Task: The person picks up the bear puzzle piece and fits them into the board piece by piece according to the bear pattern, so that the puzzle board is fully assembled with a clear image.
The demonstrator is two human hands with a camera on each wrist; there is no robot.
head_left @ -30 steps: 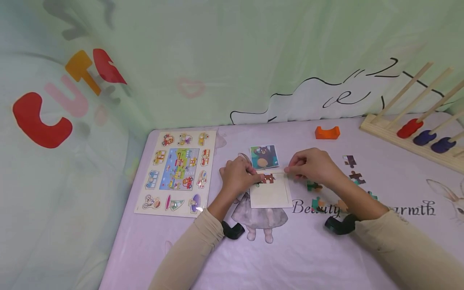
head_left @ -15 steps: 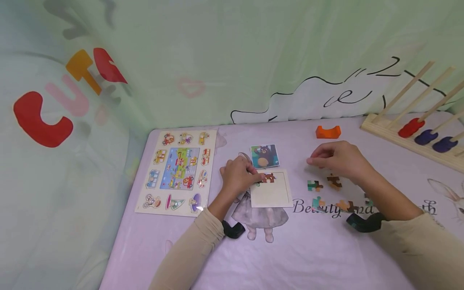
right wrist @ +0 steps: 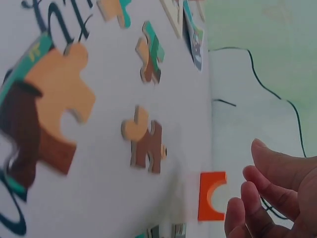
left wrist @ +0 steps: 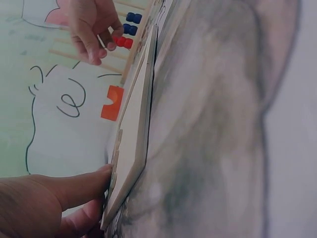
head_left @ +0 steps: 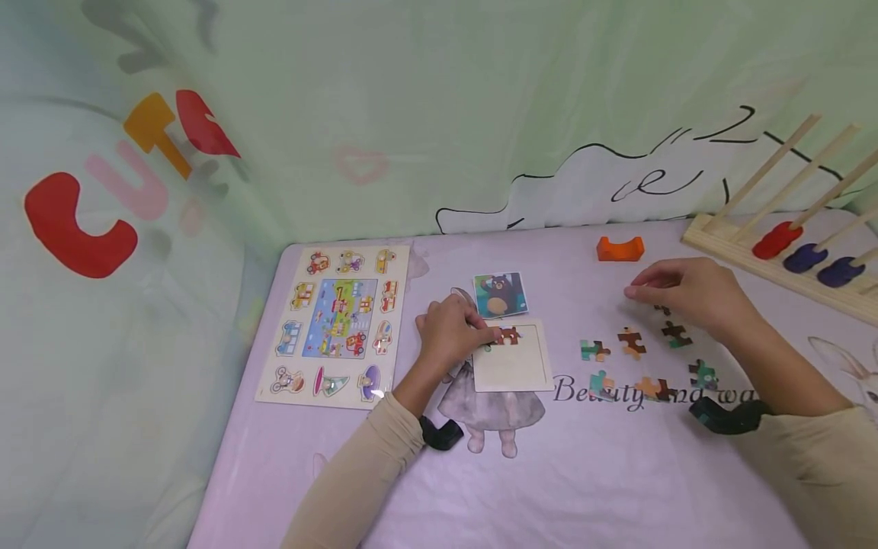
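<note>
So the bear puzzle is barely started — the wooden tray (head_left: 513, 358), mid-table, has only a brown bear piece (head_left: 508, 336) seated at its far edge, with most of the tray bare. The left hand (head_left: 449, 333) presses down on the tray's left edge with straight fingertips; the right hand (head_left: 689, 293) hovers loosely curled and holds nothing, over the loose pieces (head_left: 632, 342) toward the right edge. Count — six or so loose pieces, one reference card (head_left: 501, 296), one tray.
</note>
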